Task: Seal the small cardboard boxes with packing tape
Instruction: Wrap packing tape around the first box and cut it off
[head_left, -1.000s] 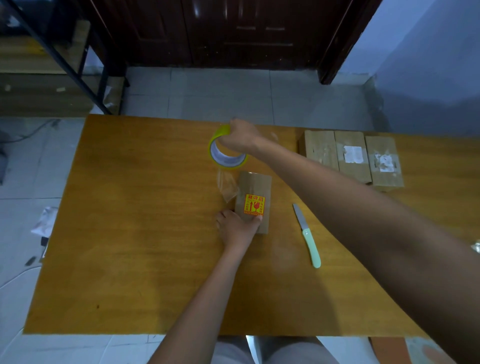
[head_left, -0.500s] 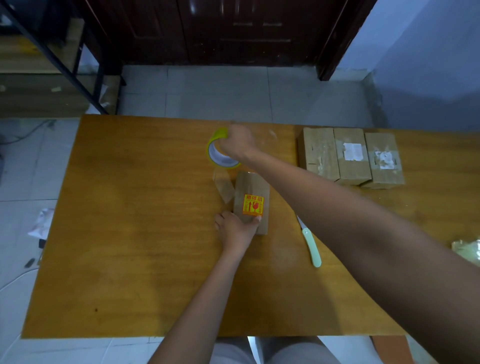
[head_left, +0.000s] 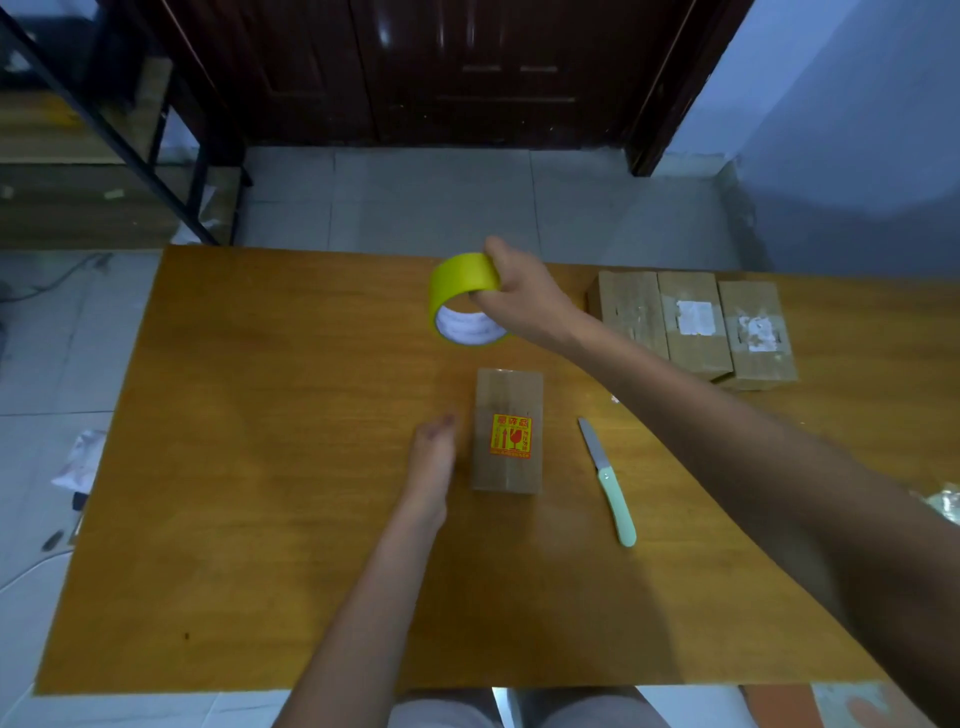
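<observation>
Nearest the viewer, the left hand is seen edge-on just beside the left side of the small cardboard box, fingers extended and gripping nothing; whether it touches the box wall cannot be told. The box lies lengthwise near the middle of the wooden table, its top marked by an orange fragile sticker. A knife with a pale green handle is laid just to the right of the box, apart from it. Beyond the box, the roll of yellow packing tape is held above the table by the right hand, fingers hooked through the core and thumb over the outer face. No free tape end can be made out. Three further boxes are ranged side by side at the far right. For a sound seal, the box is best steadied by the left hand while the strip is drawn taut along the centre seam, pressed flat and carried over both ends.
</observation>
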